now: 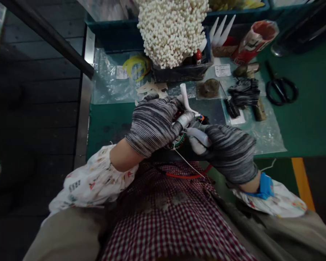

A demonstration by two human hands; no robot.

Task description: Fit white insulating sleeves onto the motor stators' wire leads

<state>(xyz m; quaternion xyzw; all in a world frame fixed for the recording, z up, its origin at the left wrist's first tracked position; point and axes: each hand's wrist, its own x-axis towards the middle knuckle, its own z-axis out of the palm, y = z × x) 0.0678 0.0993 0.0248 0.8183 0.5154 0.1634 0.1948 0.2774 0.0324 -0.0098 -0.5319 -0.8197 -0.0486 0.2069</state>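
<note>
Both my hands wear striped grey knit gloves and meet at the near edge of a green table [309, 119]. My left hand [152, 123] is closed around a small assembly with a white plastic tube [184, 95] sticking up, a silver cylinder and coloured wires [199, 118]. My right hand [228, 148] grips a white rounded part [198, 139] pressed against that assembly. A thin white thread and a red wire [187, 176] hang from it over my checked apron.
A bin heaped with white stick-like parts [171, 29] stands at the back. Black scissors [281, 88], a spare striped glove [244, 92], a red and white cup [254, 40], small tools and plastic sheeting [111, 79] lie on the table. The table's metal edge [84, 98] runs along the left.
</note>
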